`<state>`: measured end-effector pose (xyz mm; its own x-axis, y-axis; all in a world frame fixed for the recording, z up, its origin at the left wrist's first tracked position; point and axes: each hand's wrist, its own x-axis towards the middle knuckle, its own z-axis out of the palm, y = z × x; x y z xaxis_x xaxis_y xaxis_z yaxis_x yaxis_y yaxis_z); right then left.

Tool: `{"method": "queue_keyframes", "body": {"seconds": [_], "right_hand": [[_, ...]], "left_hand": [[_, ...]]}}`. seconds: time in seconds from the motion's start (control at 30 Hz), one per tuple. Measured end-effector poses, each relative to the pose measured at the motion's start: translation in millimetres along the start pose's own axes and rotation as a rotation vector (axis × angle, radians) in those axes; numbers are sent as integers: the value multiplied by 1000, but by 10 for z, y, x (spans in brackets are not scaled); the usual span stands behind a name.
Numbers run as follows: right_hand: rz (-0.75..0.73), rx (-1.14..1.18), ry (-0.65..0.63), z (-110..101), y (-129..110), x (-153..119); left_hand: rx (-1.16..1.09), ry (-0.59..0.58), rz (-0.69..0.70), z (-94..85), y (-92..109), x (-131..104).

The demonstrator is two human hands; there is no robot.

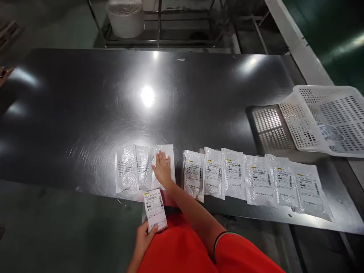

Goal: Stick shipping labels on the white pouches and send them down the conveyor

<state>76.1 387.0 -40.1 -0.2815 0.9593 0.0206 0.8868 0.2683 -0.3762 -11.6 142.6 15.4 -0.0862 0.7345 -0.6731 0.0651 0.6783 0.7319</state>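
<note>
My right hand lies flat, fingers spread, on a white plastic mailer bag near the table's front edge. Two more white bags overlap to its left: a middle bag and an outer bag with small printed text. Low in front of the table edge, my left hand pinches the bottom of a printed barcode label, perhaps a stack of them. Right of my right arm, several white bags with similar labels face up form an overlapping row.
The bags rest on a shiny dark metal table. A white perforated plastic basket sits at the right, tilted, with a clear packet inside. Beyond the far edge stand a metal rack and a white wrapped roll.
</note>
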Motion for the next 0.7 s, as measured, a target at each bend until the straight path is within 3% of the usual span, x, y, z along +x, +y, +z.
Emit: {"method": "queue_keyframes", "body": {"seconds": [0.1,0.27,0.33,0.47,0.57,0.7], "right_hand": [[-84,-68,-92,76,-13,-91],[-185,-76,-110,57,95,-78],[-124,-105,-94,49,78,-113],[132,-176,-50,40,90,-253],[166,-220,-94,-70,315,-351],[244,-319,-64,-332,596,-459]], "left_hand": [[30,-10,31,-88,76,-82],[-4,58,58,-196,189,-113],[-30,107,69,-264,177,-128],[-59,179,96,-462,73,-197],[-65,214,132,-610,28,-257],[-59,218,209,-732,115,-283]]}}
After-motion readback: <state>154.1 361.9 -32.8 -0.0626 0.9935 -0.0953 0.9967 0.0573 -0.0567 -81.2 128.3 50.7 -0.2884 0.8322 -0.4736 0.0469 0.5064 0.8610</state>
